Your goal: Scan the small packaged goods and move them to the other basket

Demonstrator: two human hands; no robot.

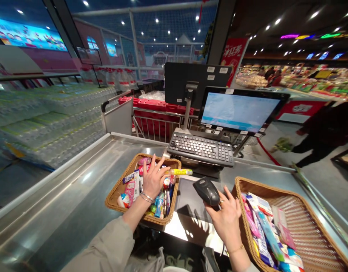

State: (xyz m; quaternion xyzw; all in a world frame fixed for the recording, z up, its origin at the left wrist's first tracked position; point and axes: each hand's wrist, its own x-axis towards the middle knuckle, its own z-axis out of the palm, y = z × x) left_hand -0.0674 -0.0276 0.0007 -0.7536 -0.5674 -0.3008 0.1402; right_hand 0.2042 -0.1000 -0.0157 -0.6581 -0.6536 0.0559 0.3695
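Black handheld barcode scanner (206, 191) gripped in the right hand (226, 223), fingers curled closed around its body, gold ring (220, 202) on one finger, scanner nose angled up and across toward a yellow tube (179, 172). Tube held at the thumb side of the left hand (154, 179) and projecting sideways past the basket rim, grip closed on it at the thumb, remaining fingers spread apart, silver bracelet (147, 197) at the wrist. Left hand positioned directly above a wicker basket (162, 160) packed with small pink, blue and white packaged goods (159, 204), individual products too small to identify. Second wicker basket (271, 192) just beside the right hand, filled with flat packets (266, 230) in similar colours. Both baskets on a stainless-steel desk (63, 196), with a dark panel (187, 198) between them. Beyond the hands, a black keyboard (200, 149) below a lit touchscreen monitor (239, 111), and behind these the back of a second monitor (196, 81) on a pole. Past the far end of the desk, a shopping cart (159, 124) carrying a red crate. To the left, stacks of shrink-wrapped bottled water (46, 121). To the right, on the floor, a person in dark clothing (318, 132) mid-stride, well apart from the desk, with a bag of greens (283, 144) at hand level.
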